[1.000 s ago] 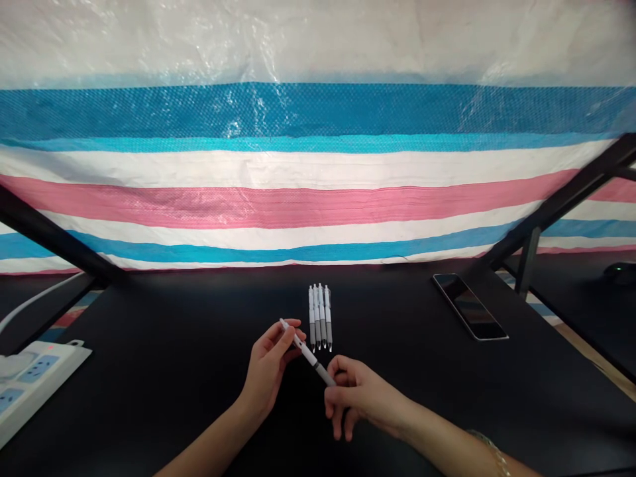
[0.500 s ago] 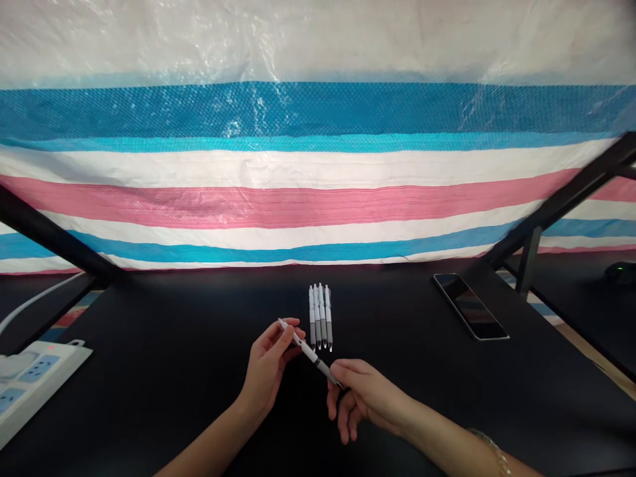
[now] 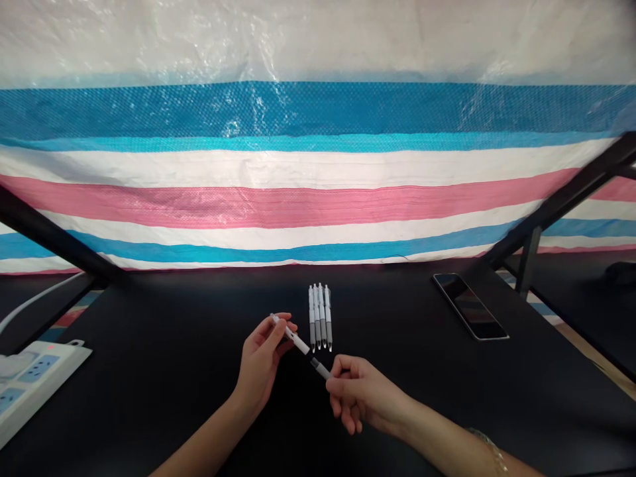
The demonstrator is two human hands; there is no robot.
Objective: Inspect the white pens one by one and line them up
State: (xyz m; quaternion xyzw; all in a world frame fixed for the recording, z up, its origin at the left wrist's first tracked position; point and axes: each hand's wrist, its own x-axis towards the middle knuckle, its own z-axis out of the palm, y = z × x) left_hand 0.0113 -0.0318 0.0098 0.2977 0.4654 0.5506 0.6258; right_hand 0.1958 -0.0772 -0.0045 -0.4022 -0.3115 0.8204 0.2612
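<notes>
We hold one pen (image 3: 298, 344) above the table (image 3: 149, 371), left hand (image 3: 261, 361) pinching its barrel, right hand (image 3: 360, 394) gripping its tip end; next, a straight pull apart.

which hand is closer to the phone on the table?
Right. The right hand is left of and nearer the camera than the phone; the left hand is farther left, beyond the row of pens.
</notes>
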